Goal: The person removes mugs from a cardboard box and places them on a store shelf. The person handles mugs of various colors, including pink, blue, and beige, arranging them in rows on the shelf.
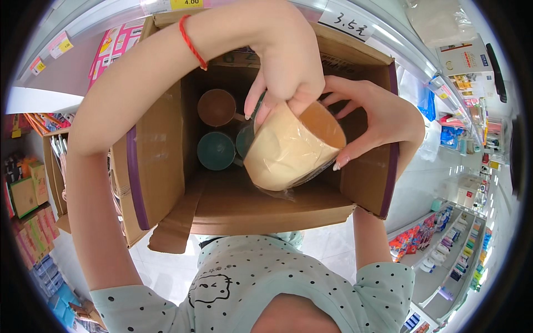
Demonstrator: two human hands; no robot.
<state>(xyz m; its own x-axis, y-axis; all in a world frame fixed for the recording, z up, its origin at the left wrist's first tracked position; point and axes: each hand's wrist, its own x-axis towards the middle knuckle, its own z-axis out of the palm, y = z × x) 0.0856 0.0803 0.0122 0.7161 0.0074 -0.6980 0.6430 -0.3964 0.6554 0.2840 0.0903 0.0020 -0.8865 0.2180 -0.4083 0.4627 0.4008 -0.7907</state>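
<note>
Over an open cardboard box (266, 213), a cream mug (286, 150) with an orange-brown inside lies tilted, its mouth facing up and right. Clear plastic film covers it. My left hand (291, 66), red cord at its wrist, reaches in from above with its fingers closed at the mug's upper left side; its grip hides that part. Curved around the mouth's right side is my right hand (383, 116), thumb at the lower rim. Inside the box stand a brown mug (216, 107) and a teal mug (216, 151); another teal mug (243, 140) is partly hidden behind the cream one.
Box flaps (158, 166) stand folded outward, with a torn piece (176, 225) at the front left. A shelf edge with price labels (344, 21) runs just behind the box. Stocked shelves (444, 255) stand at right, more goods (33, 194) at left. Pale tiled floor (327, 250) shows below.
</note>
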